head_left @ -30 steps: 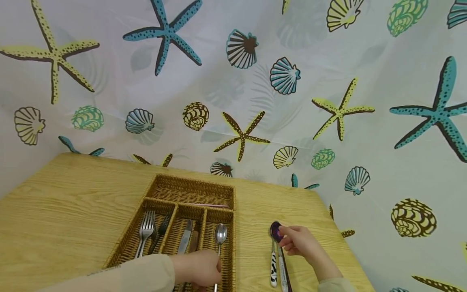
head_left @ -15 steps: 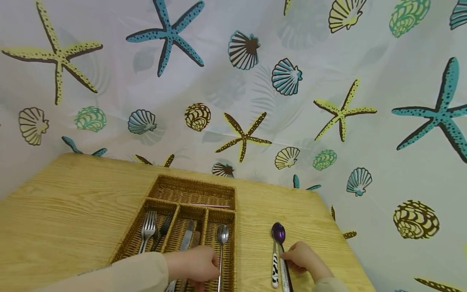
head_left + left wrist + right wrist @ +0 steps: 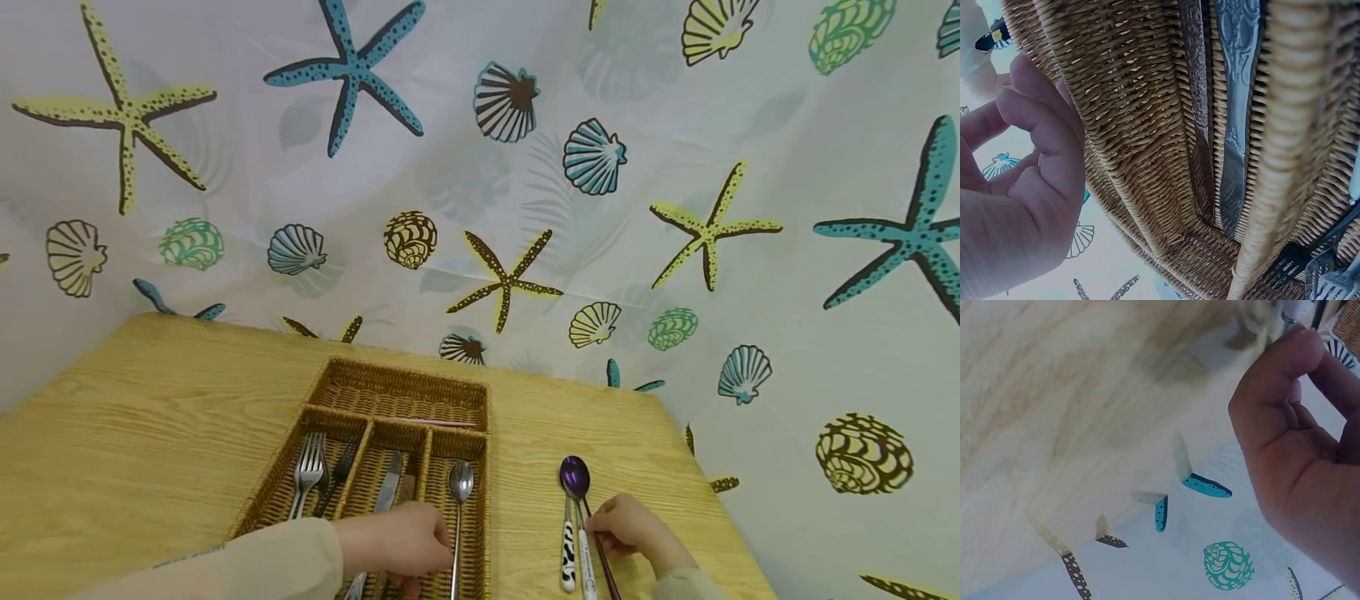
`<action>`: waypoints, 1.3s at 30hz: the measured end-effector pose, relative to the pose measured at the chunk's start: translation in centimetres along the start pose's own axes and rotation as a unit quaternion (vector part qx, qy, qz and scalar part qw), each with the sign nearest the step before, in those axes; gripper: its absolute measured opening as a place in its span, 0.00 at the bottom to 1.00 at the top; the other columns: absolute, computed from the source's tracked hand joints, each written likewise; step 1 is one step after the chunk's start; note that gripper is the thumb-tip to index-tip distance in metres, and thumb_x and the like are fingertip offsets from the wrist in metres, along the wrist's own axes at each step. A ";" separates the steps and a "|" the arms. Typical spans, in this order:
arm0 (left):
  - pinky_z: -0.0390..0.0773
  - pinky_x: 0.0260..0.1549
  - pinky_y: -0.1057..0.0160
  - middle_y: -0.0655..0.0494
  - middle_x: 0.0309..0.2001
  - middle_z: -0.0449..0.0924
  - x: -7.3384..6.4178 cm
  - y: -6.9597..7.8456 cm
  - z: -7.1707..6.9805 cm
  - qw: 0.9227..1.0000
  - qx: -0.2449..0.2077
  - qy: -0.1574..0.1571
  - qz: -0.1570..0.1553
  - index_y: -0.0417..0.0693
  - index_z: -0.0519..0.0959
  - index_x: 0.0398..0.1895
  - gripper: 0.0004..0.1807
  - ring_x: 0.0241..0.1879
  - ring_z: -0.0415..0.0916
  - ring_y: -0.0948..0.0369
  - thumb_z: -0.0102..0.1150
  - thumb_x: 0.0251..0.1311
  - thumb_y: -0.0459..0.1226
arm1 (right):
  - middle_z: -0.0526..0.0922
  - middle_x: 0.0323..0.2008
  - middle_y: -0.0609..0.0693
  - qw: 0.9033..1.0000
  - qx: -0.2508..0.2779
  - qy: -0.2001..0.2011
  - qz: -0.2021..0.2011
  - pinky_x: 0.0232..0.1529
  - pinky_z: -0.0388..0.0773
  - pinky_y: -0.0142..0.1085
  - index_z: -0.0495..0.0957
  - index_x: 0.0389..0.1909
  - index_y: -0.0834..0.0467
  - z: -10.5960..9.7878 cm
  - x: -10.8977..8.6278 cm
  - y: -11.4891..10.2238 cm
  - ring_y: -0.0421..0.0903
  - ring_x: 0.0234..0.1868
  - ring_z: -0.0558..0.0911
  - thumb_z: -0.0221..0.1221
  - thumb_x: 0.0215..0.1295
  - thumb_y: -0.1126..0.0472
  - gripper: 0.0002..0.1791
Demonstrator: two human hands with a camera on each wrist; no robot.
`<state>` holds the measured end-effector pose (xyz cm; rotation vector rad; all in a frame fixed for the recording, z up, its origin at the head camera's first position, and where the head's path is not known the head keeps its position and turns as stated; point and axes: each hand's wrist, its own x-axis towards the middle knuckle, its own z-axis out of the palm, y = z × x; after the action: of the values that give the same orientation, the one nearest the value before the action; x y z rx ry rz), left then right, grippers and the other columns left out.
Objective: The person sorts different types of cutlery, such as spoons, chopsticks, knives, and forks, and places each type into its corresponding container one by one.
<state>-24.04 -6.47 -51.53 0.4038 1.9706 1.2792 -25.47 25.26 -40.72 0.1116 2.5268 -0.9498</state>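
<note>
In the head view my right hand (image 3: 628, 529) has its fingertips at the handle of a purple spoon (image 3: 575, 475) and appears to pinch it. Under and beside that spoon lie a piece with a black-and-white spotted handle (image 3: 567, 554) and one with a pale handle (image 3: 585, 560); the purple bowl hides their heads. My left hand (image 3: 397, 540) hovers above a wicker cutlery tray (image 3: 489, 500), loosely curled, with nothing visible in its fingers. A silver spoon (image 3: 461, 482) lies just right of it. The left wrist view shows this hand (image 3: 1029, 169) beside a tray wall.
Silver forks (image 3: 309, 467) and a black fork (image 3: 345, 460) lie in the tray's left compartment. The middle one holds a silver knife (image 3: 390, 483) and a brown knife (image 3: 1200, 144). A thin pink stick (image 3: 442, 422) lies at the back. A patterned sheet (image 3: 450, 167) hangs behind the table (image 3: 187, 392).
My right hand has slid from the purple spoon's bowl to its handle, and the handle has swung right. My left hand has shifted slightly left, off the silver spoon's handle.
</note>
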 end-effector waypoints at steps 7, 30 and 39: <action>0.67 0.11 0.59 0.53 0.25 0.78 -0.4 0.4 0.3 1.000 -0.003 0.020 0.009 0.51 0.81 0.29 0.11 0.14 0.75 0.59 0.56 0.60 0.46 | 0.70 0.17 0.43 0.994 0.075 -0.068 -0.050 0.22 0.71 0.26 0.73 0.23 0.58 -0.2 -0.3 -1.2 0.34 0.18 0.70 0.54 0.65 0.63 0.10; 0.60 0.13 0.68 0.54 0.23 0.78 -8.7 11.6 3.1 0.994 0.034 0.094 -0.031 0.45 0.80 0.27 0.09 0.11 0.63 0.66 0.54 0.61 0.38 | 0.79 0.22 0.41 0.961 0.160 -0.186 -0.129 0.19 0.58 0.25 0.77 0.33 0.63 4.1 -2.3 -7.2 0.33 0.18 0.67 0.53 0.67 0.60 0.10; 0.62 0.13 0.71 0.50 0.22 0.82 -10.0 13.6 3.7 0.992 0.036 0.114 -0.033 0.42 0.81 0.24 0.14 0.11 0.65 0.68 0.57 0.61 0.42 | 0.78 0.21 0.40 0.959 0.172 -0.183 -0.132 0.19 0.59 0.25 0.77 0.32 0.62 6.2 -2.9 -8.9 0.33 0.18 0.67 0.55 0.65 0.59 0.10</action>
<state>-16.32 -4.02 -36.23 0.2340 2.2074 1.2605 -22.59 14.72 -38.21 -0.2807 2.0504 -1.3690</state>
